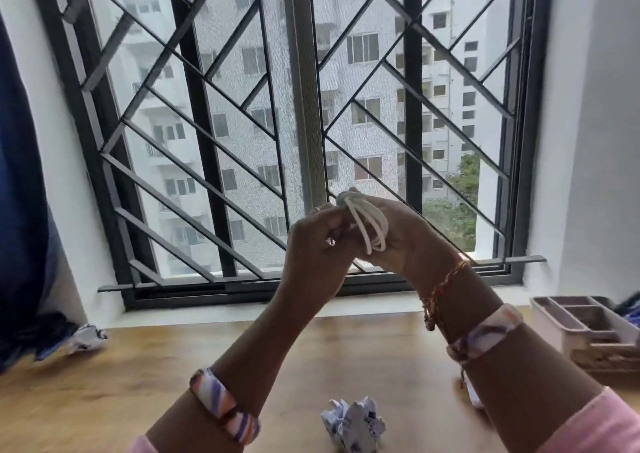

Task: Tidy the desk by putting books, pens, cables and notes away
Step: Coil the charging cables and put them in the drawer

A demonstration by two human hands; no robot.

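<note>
White cable [367,225]: looped in a coil, held up above the counter [138,376] before the window. Right hand [398,241]: fingers wrapped around the coil. Left hand [313,244]: fingers pinching its end. Crumpled paper [353,425]: near centre. Organiser tray [585,328]: far right.

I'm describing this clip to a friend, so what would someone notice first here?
First, both hands raised mid-frame before the barred window: the right hand holds a coiled white cable while the left hand pinches its end. Below, a crumpled paper ball lies on the wooden desk, and a divided organizer tray sits at far right.
</note>
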